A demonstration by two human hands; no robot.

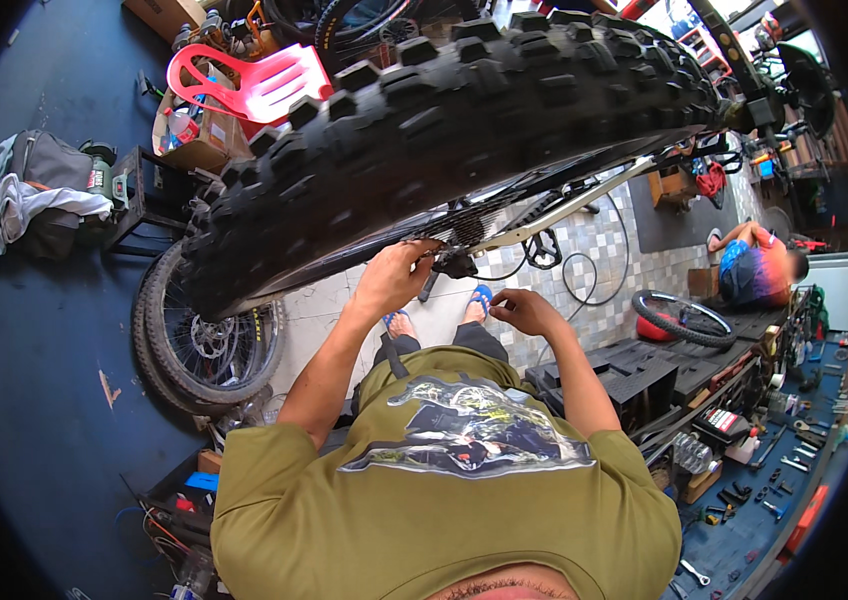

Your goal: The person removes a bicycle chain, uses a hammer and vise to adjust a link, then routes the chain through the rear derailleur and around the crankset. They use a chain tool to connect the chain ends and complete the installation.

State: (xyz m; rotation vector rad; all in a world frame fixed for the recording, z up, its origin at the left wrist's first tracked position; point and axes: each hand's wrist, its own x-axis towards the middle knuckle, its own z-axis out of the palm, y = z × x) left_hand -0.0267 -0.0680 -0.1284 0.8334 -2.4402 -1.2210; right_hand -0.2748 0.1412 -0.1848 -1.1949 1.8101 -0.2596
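A bicycle's knobbly rear tyre fills the upper middle of the head view. Below it sit the cassette, the black rear derailleur and a pale frame stay. My left hand reaches up to the wheel's hub, just left of the derailleur. Its fingers are pinched together there, and whatever they grip is hidden. Lower and to the right, my right hand hangs apart from the bike with curled fingers, thumb and forefinger close together. Anything between them is too small to make out.
Spare wheels lean at the left, near a red plastic chair and a bag. At right, a loose wheel lies on a black bench, beside a blue tool board. Another person sits beyond.
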